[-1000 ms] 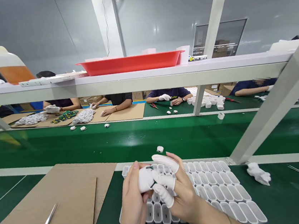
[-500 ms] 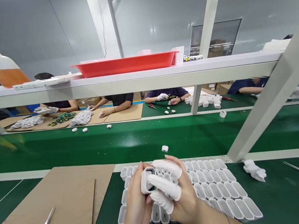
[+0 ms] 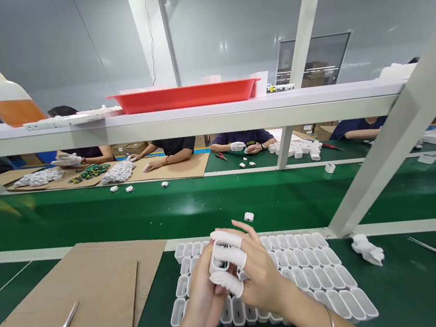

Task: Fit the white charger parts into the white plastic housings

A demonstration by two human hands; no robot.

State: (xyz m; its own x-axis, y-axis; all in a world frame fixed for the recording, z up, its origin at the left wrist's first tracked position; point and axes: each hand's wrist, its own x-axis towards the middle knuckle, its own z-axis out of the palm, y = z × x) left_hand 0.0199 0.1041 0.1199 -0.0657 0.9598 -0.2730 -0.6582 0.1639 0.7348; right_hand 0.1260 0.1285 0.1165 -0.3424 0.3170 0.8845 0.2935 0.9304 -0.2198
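Note:
My left hand is closed around a small white plastic housing, held upright above the bench with its open side facing my right hand. White finger cots cover several fingertips of my right hand, which is closed over that housing. Those fingers lie across its opening, where a bit of dark green, perhaps a circuit board, shows between them. Beneath both hands, rows of similar white open housings stand on the green bench; my hands and wrists hide part of them.
Cardboard with metal tweezers lies at left. A green conveyor belt carries small white parts. A crumpled white cloth sits at right. Overhead, a shelf holds a red tray. Co-workers sit across the belt.
My right fingers have moved left and now wrap more closely over the housing's opening. Small white parts on the belt have shifted slightly right.

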